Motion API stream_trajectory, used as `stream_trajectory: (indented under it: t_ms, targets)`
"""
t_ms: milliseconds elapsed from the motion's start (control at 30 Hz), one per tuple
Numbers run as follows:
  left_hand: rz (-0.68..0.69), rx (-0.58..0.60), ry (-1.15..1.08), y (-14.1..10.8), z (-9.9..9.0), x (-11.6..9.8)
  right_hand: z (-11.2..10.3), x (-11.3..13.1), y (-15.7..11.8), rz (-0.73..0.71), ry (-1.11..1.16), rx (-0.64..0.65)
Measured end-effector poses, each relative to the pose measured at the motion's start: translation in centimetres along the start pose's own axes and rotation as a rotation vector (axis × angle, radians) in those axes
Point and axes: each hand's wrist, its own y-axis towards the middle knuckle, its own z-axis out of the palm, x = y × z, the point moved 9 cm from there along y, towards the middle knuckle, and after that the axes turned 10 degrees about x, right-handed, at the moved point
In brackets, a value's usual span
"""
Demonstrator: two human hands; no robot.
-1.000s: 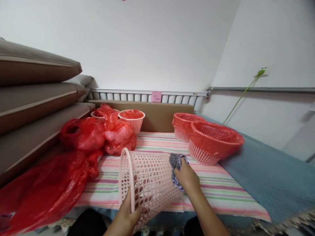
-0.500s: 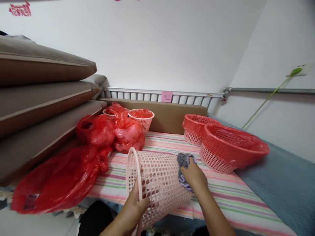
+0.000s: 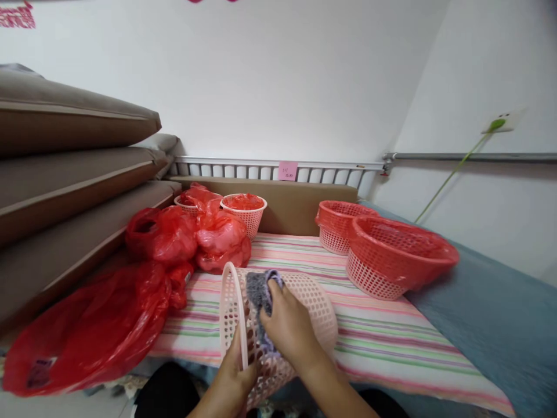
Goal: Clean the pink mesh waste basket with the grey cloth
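Note:
A pink perforated plastic wastebasket [image 3: 311, 302] lies on its side in front of me, its open mouth facing left. My left hand [image 3: 235, 374] grips it by the rim, thumb outside and the other fingers partly hidden inside. Bunched in my right hand [image 3: 289, 319] is a grey and purple cloth [image 3: 260, 293], pressed against the upper side of the wastebasket near the rim. Beneath them is a striped sheet [image 3: 374, 342].
Two similar baskets lined with red bags, a nearer one [image 3: 374, 276] and a farther one [image 3: 333, 238], stand at right. Red plastic bags [image 3: 96, 325] and another lined basket [image 3: 250, 220] are at left, beside stacked cushions [image 3: 78, 168]. A radiator [image 3: 322, 174] runs along the wall.
My right hand has moved the cloth left along the wastebasket, from near its base to near its rim. My left hand keeps its hold. The view has shifted slightly right.

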Motion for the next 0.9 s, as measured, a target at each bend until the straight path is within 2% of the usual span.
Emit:
stream_trajectory:
  t_ms: [100, 200, 267, 367, 467, 567, 633, 800, 867, 900]
  targets:
    - [-0.067, 0.039, -0.072, -0.3, 0.0, 1.5, -0.3, -7.5, 0.9, 0.223, -0.089, 0.009]
    - [-0.049, 0.082, -0.068, -0.5, 0.0, 2.1, -0.7, -14.9, 0.5, 0.485, -0.091, 0.05]
    - [-0.04, 0.088, -0.053, -0.5, 0.0, 1.8, -1.0, -17.5, 0.0, 0.558, -0.094, 0.054]
    - [-0.073, 0.061, -0.059, 0.0, 0.1, 0.3, -1.2, -18.2, -0.4, 0.561, -0.126, 0.042]
    - [-0.079, 0.005, -0.069, 0.8, 0.1, -1.8, -1.0, -17.4, -0.2, 0.548, -0.114, 0.04]
    - [-0.093, -0.002, -0.087, 1.2, 0.1, -2.1, -0.4, -14.9, 0.4, 0.501, -0.012, 0.041]
    - [-0.102, -0.001, -0.093, 1.1, -0.1, -1.4, 0.0, -11.4, 0.8, 0.395, 0.071, 0.028]
    - [-0.051, -0.062, -0.04, 0.6, -0.8, -0.4, 0.2, 0.9, 0.4, 0.024, 0.189, -0.02]
    - [-0.001, -0.089, 0.019, 0.4, -0.8, -0.8, 0.1, 4.0, -0.4, -0.066, 0.177, -0.03]
    - [0.021, -0.11, 0.049, 0.3, -0.9, -1.0, 0.1, 4.7, -0.7, -0.086, 0.158, -0.034]
